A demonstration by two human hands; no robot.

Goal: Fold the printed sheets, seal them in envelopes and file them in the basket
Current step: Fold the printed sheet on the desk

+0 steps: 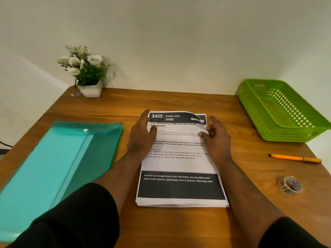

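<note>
One wooden worktop (179, 101) set against a plain pale wall (179, 33). On it: one teal tray (44, 167) at 9 o'clock, holding pale contents that cannot be identified; one green perforated basket (279, 111) at 2 o'clock; one stack of printed sheets (180, 187) at centre, sheet count not readable; one white pot of white flowers (86, 72) at 11 o'clock; one orange pen (295, 158) and one roll of clear tape (290, 185) at 3 o'clock, apart from each other.

Stack's long axis runs 6 to 12 o'clock; header "3405 DINING AREA" at the far end, text upright to the viewer.

Left hand (141, 135) flat on the stack's far left edge, fingers spread. Right hand (215, 136) pinches the top sheet's far right corner, which curls upward.
</note>
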